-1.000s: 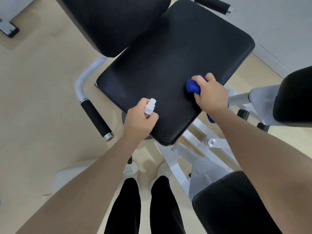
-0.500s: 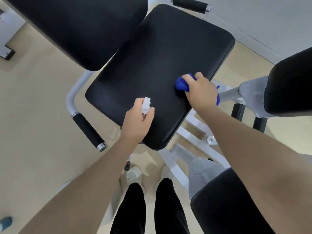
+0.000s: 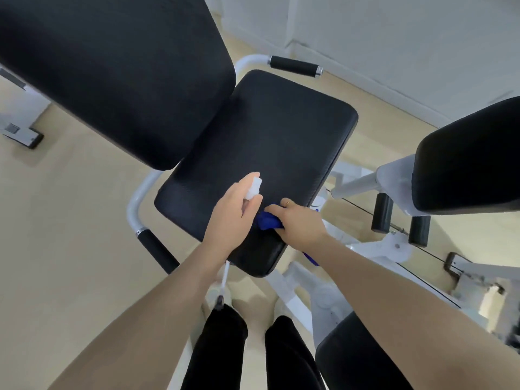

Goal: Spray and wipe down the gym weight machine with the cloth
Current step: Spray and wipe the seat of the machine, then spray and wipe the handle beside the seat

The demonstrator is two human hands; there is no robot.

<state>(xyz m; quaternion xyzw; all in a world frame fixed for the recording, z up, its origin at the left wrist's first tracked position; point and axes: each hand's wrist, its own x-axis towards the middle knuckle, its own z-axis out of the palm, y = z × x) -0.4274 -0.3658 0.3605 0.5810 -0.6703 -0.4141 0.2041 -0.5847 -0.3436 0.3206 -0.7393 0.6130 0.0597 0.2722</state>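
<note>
The weight machine's black padded seat [image 3: 270, 153] fills the middle of the view, with the black backrest pad [image 3: 112, 74] above it at the upper left. My left hand [image 3: 229, 220] grips a small white spray bottle [image 3: 253, 188], whose nozzle sticks up above my fingers over the seat's near part. My right hand [image 3: 301, 223] holds a bunched blue cloth [image 3: 268, 220] down on the seat near its front right edge. The two hands are almost touching. Most of the bottle is hidden in my palm.
White frame tubes with black grip handles [image 3: 157, 250] [image 3: 295, 66] flank the seat. Black pads stand at the right [image 3: 467, 161] and lower right [image 3: 354, 356]. My legs in black trousers [image 3: 219, 350] stand on the beige floor [image 3: 70, 220]. A white wall [image 3: 394, 38] runs behind.
My right hand has slid the blue cloth across the seat toward the front edge and close to my left hand. The view has tilted so that more of the backrest shows.
</note>
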